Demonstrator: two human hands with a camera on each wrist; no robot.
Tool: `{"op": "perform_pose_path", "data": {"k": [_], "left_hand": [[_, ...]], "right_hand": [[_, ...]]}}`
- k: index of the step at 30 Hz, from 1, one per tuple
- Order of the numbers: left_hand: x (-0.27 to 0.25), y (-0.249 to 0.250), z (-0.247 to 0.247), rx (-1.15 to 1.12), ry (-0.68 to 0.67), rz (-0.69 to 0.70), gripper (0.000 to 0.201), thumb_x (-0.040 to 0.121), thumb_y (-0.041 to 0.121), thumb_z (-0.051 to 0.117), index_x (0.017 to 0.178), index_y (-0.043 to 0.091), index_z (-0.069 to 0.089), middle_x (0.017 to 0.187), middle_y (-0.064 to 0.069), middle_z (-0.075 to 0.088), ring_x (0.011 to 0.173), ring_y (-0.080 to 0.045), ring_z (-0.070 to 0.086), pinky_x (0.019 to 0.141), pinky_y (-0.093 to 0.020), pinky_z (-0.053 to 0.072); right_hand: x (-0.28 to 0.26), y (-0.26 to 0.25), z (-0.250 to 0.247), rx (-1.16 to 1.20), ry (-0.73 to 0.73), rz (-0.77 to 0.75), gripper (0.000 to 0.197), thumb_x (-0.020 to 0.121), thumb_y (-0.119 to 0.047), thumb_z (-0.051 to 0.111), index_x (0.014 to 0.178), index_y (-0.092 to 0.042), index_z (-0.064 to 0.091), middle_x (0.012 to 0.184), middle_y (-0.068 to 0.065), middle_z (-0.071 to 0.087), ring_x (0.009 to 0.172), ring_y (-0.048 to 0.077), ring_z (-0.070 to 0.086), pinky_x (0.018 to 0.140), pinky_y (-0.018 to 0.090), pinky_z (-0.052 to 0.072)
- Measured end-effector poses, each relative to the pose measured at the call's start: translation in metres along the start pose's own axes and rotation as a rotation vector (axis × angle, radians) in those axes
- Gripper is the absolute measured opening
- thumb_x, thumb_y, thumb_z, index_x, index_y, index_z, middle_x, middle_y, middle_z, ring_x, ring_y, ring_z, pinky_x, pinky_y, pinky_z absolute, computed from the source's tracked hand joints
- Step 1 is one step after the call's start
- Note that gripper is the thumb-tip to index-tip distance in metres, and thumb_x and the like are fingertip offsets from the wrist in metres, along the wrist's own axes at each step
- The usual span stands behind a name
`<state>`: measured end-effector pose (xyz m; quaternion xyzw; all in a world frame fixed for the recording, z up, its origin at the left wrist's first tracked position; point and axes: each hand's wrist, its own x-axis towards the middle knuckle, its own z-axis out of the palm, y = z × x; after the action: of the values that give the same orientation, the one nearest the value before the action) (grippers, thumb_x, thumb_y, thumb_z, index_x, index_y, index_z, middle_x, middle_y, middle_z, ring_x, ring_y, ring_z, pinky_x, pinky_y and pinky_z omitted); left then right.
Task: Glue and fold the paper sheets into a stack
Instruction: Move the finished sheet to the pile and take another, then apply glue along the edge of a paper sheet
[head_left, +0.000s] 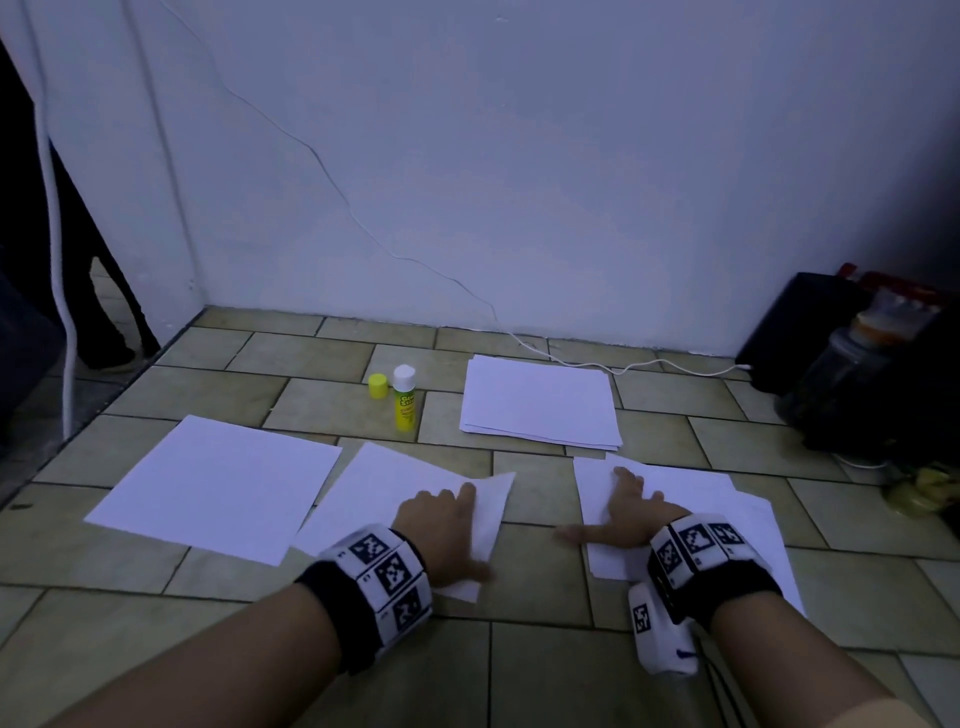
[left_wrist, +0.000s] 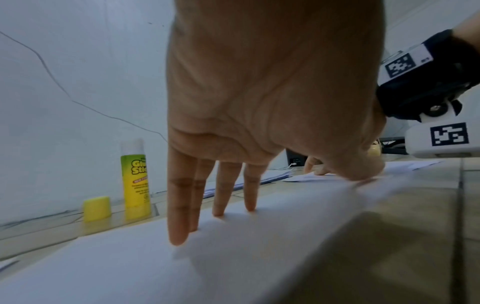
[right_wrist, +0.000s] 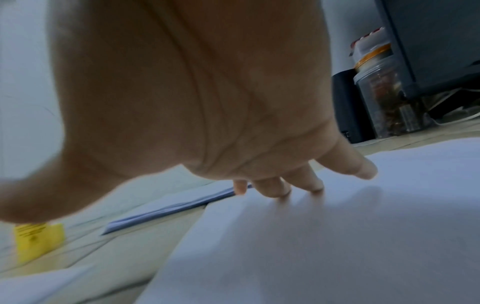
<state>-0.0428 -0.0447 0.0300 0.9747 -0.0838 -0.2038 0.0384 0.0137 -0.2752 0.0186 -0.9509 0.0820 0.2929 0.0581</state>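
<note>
My left hand (head_left: 447, 525) lies flat with straight fingers (left_wrist: 179, 205) on a white folded sheet (head_left: 395, 493) on the tiled floor. My right hand (head_left: 618, 512) presses flat on a loose pile of white sheets (head_left: 727, 519), its fingers (right_wrist: 361, 164) spread and the thumb pointing left. A single flat sheet (head_left: 218, 483) lies at the left. A neat stack of paper (head_left: 540, 402) sits farther back. An uncapped yellow glue stick (head_left: 404, 400) stands upright behind the folded sheet, its yellow cap (head_left: 378, 386) beside it.
A white wall (head_left: 519, 156) closes off the floor behind the papers, with a thin white cable (head_left: 623, 366) running along its foot. At the right stand a black box (head_left: 800, 332) and a clear jar (head_left: 841, 379). A dark opening is at the far left.
</note>
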Motion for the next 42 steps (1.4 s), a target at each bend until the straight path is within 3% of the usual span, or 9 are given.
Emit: {"op": "perform_pose_path", "data": {"k": [4,10,15,18,20,28,36,39,42], "left_hand": [[0.003,-0.011,-0.004,0.068,-0.092,0.072,0.081,0.082,0.075,0.044,0.140,0.017,0.038,0.139,-0.009,0.041,0.126,-0.029,0.037,0.097,-0.042,0.039],[0.009,-0.036,-0.013,0.174,-0.130,0.218,0.081,0.085,0.025,0.070,0.151,0.029,0.023,0.153,-0.006,0.020,0.138,-0.027,0.023,0.108,-0.041,0.037],[0.013,-0.045,-0.009,0.148,-0.120,0.232,0.085,0.083,0.035,0.072,0.150,0.037,0.021,0.157,-0.004,0.009,0.144,-0.028,0.007,0.113,-0.045,0.031],[0.012,-0.047,-0.003,0.106,-0.203,0.184,0.085,0.088,0.043,0.064,0.151,0.043,0.007,0.161,-0.001,-0.012,0.146,-0.036,-0.012,0.116,-0.055,0.014],[0.012,-0.048,-0.001,0.097,-0.218,0.182,0.086,0.091,0.044,0.060,0.152,0.040,0.000,0.161,-0.001,-0.016,0.146,-0.039,-0.013,0.116,-0.057,0.012],[0.014,-0.047,0.000,0.120,-0.249,0.174,0.090,0.093,0.045,0.056,0.154,0.020,-0.006,0.160,-0.003,-0.018,0.145,-0.042,-0.013,0.117,-0.057,0.012],[0.017,-0.052,0.001,0.206,-0.242,0.202,0.084,0.093,0.050,0.052,0.154,0.014,0.006,0.160,-0.006,-0.017,0.144,-0.046,-0.009,0.112,-0.057,0.026],[0.018,-0.054,0.006,0.265,-0.185,0.217,0.081,0.093,0.060,0.043,0.154,0.030,-0.002,0.160,-0.009,-0.017,0.144,-0.046,-0.005,0.109,-0.053,0.031],[0.023,-0.050,0.008,0.284,-0.162,0.166,0.079,0.093,0.064,0.035,0.152,0.034,-0.008,0.159,-0.013,-0.017,0.143,-0.049,0.000,0.111,-0.052,0.028]], "right_hand": [[0.007,0.004,-0.006,0.028,0.039,-0.052,0.093,0.075,-0.080,0.043,0.145,-0.022,0.025,0.148,0.013,0.028,0.135,0.036,0.030,0.110,0.045,0.031],[0.008,0.002,-0.022,0.103,0.088,-0.039,0.066,0.086,-0.072,0.038,0.123,-0.020,0.055,0.135,0.016,0.043,0.130,0.033,0.032,0.106,0.039,0.031],[0.020,-0.008,-0.029,0.256,0.300,-0.079,0.061,0.075,-0.081,0.036,0.063,-0.023,0.053,0.106,0.016,0.061,0.116,0.033,0.046,0.090,0.038,0.038],[0.017,-0.038,-0.032,0.455,0.461,-0.317,0.038,0.080,-0.061,0.060,0.075,-0.023,0.061,0.103,0.010,0.059,0.108,0.024,0.051,0.089,0.034,0.039],[0.009,-0.072,-0.034,0.494,0.380,-0.448,0.030,0.082,-0.050,0.066,0.089,-0.021,0.063,0.106,0.006,0.055,0.101,0.016,0.049,0.084,0.029,0.038],[0.024,-0.195,-0.044,0.351,0.213,-0.668,0.054,0.080,-0.036,0.074,0.123,-0.011,0.054,0.119,0.007,0.056,0.103,0.018,0.051,0.086,0.028,0.040],[0.034,-0.214,-0.050,0.351,0.206,-0.678,0.031,0.082,-0.028,0.072,0.065,-0.014,0.050,0.068,0.004,0.046,0.071,0.020,0.046,0.055,0.027,0.029],[0.026,-0.192,-0.053,0.705,0.077,-0.727,0.011,0.087,-0.021,0.067,0.095,-0.013,0.068,0.075,0.004,0.055,0.071,0.017,0.052,0.058,0.022,0.038],[0.015,-0.161,-0.064,0.817,-0.062,-0.717,0.039,0.088,-0.016,0.066,0.126,-0.024,0.059,0.080,0.002,0.062,0.063,0.017,0.063,0.051,0.023,0.048]]}}
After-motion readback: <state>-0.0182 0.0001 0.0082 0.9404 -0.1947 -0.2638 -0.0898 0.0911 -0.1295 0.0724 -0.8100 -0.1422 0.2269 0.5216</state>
